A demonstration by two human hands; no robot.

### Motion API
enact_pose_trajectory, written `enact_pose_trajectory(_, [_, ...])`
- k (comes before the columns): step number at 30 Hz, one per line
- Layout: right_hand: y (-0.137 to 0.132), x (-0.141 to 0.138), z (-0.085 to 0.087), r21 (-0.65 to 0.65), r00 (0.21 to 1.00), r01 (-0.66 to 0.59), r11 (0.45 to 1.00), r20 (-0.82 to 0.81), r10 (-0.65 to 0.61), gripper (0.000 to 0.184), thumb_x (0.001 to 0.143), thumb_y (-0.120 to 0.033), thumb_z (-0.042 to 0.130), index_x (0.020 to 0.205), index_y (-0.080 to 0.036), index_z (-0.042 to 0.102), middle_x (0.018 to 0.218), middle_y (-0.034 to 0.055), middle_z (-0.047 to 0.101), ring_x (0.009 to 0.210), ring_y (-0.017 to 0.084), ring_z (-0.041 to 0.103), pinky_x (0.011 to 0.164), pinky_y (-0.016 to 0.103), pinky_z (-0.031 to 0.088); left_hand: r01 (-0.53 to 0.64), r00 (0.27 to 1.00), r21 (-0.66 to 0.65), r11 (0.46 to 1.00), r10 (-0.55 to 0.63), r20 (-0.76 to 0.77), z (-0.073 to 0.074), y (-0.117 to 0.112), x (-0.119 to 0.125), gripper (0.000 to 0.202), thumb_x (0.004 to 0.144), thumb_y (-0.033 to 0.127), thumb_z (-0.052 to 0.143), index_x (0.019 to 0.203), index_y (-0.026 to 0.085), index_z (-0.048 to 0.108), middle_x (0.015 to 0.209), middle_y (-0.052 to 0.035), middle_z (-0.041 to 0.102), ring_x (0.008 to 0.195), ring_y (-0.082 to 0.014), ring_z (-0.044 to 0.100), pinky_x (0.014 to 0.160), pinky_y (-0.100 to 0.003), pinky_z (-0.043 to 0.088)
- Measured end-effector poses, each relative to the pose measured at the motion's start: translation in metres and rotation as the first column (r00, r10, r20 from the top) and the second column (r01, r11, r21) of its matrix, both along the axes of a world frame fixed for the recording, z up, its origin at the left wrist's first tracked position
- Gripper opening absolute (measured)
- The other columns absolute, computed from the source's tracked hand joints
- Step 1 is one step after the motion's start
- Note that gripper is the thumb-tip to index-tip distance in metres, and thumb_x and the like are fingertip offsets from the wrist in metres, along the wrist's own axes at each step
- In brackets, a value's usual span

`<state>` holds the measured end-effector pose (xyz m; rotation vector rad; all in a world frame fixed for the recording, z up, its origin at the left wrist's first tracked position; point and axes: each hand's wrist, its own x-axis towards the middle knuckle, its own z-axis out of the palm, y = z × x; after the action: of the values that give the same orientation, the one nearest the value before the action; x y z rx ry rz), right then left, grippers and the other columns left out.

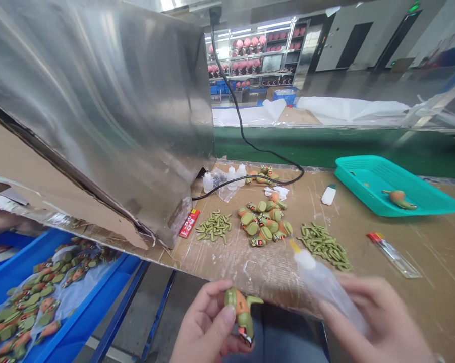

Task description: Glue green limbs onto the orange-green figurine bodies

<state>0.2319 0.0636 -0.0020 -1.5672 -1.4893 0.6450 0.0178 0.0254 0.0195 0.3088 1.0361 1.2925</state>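
Figurine in my left hand, squeeze bottle in my right hand.
My left thumb and fingers are clamped on the figurine; my right ones wrap around the blurred bottle, its yellow tip pointing away from them. Beyond and between my hands lies a figurine heap; green pieces lie just past the bottle.
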Motion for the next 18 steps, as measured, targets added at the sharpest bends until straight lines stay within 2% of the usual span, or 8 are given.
enact_pose_trajectory(3, [0.045,-0.004,-0.020,-0.049,0.998,0.048,0.998,0.039,-0.047,0.040,0.073,-0.051,0.061,0.097,-0.024,0.045,0.088,0.0069,0.066,0.080,0.027,0.064,0.071,0.042,0.050,-0.020,1.000,-0.024,1.000,0.020,-0.007,-0.002,0.002,-0.004,0.033,0.055,0.028,0.084,0.084,0.020,0.071,0.070,0.0001,0.073,0.049,-0.0123,0.064,0.046,-0.027,0.058])
enact_pose_trajectory(5, [0.057,-0.002,-0.029,-0.042,0.996,0.075,0.996,0.043,-0.073,0.044,0.071,-0.051,0.061,0.100,-0.022,0.044,0.093,0.0086,0.065,0.086,0.028,0.063,0.074,0.041,0.049,-0.025,1.000,-0.032,0.999,0.025,0.005,-0.004,0.002,-0.008,0.034,0.054,0.029,0.085,0.083,0.019,0.070,0.069,0.0002,0.073,0.049,-0.0122,0.064,0.045,-0.027,0.058])
enact_pose_trajectory(8, [0.047,-0.005,-0.025,0.053,0.967,0.234,0.971,0.089,-0.238,0.053,0.072,-0.054,0.061,0.107,-0.018,0.045,0.108,0.0136,0.057,0.089,0.031,0.058,0.076,0.045,0.046,-0.081,0.997,-0.020,0.997,0.080,-0.014,-0.007,0.001,-0.018,0.036,0.053,0.030,0.085,0.084,0.018,0.069,0.067,-0.0004,0.073,0.047,-0.0123,0.063,0.044,-0.027,0.058])
enact_pose_trajectory(10, [0.035,-0.019,-0.017,0.199,0.935,0.242,0.949,0.212,-0.283,0.038,0.081,-0.047,0.056,0.103,-0.017,0.049,0.103,0.0136,0.054,0.083,0.029,0.054,0.074,0.044,0.045,-0.156,0.986,-0.006,0.988,0.156,-0.054,-0.008,0.002,-0.024,0.036,0.054,0.029,0.085,0.085,0.018,0.069,0.067,-0.0014,0.073,0.047,-0.0127,0.063,0.043,-0.027,0.057])
enact_pose_trajectory(11, [0.032,-0.032,-0.013,0.274,0.933,0.127,0.953,0.293,-0.208,0.025,0.086,-0.040,0.051,0.098,-0.018,0.050,0.096,0.0114,0.055,0.078,0.025,0.054,0.072,0.040,0.046,-0.198,0.978,0.002,0.980,0.198,-0.071,-0.008,0.002,-0.027,0.036,0.054,0.028,0.085,0.085,0.018,0.069,0.067,-0.0016,0.074,0.048,-0.0129,0.062,0.042,-0.027,0.057])
enact_pose_trajectory(12, [0.031,-0.047,-0.011,0.343,0.924,-0.100,0.934,0.381,-0.041,0.017,0.090,-0.033,0.045,0.098,-0.018,0.050,0.090,0.0096,0.056,0.076,0.023,0.055,0.068,0.035,0.048,-0.236,0.968,0.007,0.972,0.236,-0.083,-0.008,0.003,-0.029,0.036,0.054,0.028,0.085,0.085,0.018,0.069,0.067,-0.0016,0.074,0.048,-0.0131,0.062,0.042,-0.027,0.057])
enact_pose_trajectory(14, [0.039,-0.083,-0.012,0.322,0.869,-0.327,0.889,0.472,0.148,0.017,0.093,-0.032,0.039,0.092,-0.023,0.053,0.084,0.0028,0.059,0.076,0.018,0.058,0.068,0.028,0.049,-0.290,0.953,0.013,0.957,0.290,-0.089,-0.006,0.004,-0.033,0.038,0.051,0.028,0.086,0.084,0.018,0.069,0.066,-0.0010,0.074,0.048,-0.0135,0.062,0.041,-0.027,0.057])
enact_pose_trajectory(18, [0.073,-0.142,-0.026,0.149,0.763,-0.316,0.937,0.627,0.157,0.012,0.087,-0.018,0.050,0.078,-0.016,0.056,0.079,0.0072,0.056,0.073,0.021,0.057,0.065,0.034,0.049,-0.321,0.942,0.039,0.946,0.323,-0.090,-0.002,0.003,-0.042,0.040,0.049,0.030,0.087,0.083,0.019,0.069,0.063,-0.0011,0.074,0.044,-0.0136,0.061,0.039,-0.027,0.056])
